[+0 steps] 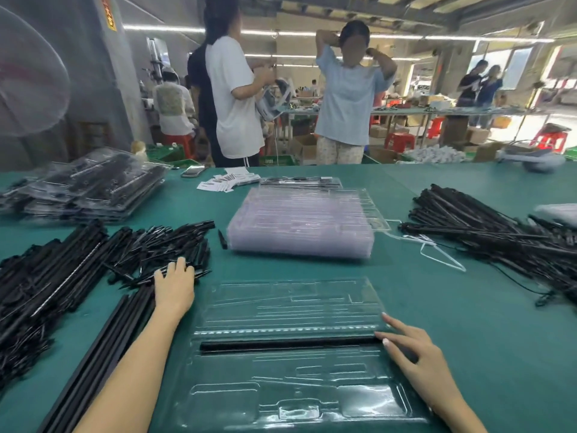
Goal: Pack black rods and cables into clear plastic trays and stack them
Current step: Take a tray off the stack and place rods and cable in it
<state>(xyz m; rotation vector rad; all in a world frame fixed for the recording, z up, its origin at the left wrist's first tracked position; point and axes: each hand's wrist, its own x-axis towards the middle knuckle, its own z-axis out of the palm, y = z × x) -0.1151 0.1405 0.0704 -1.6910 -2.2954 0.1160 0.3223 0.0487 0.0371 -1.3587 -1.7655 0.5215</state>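
Note:
A clear plastic tray (290, 307) lies open on the green table in front of me. One long black rod (287, 342) sits in its middle groove. My right hand (415, 354) rests with straight fingers on the tray's right edge, its fingertips at the rod's right end. My left hand (174, 284) reaches left of the tray and its fingers touch a pile of short black pointed pieces (168, 248). Long black rods (103, 345) lie along my left forearm. I cannot tell whether the left fingers hold anything.
A stack of empty clear trays (299, 226) stands behind the open tray. Packed trays (90, 185) are heaped at far left. A tangle of black rods with cables (493, 232) fills the right side. White labels (228, 181) lie at the back. People stand beyond the table.

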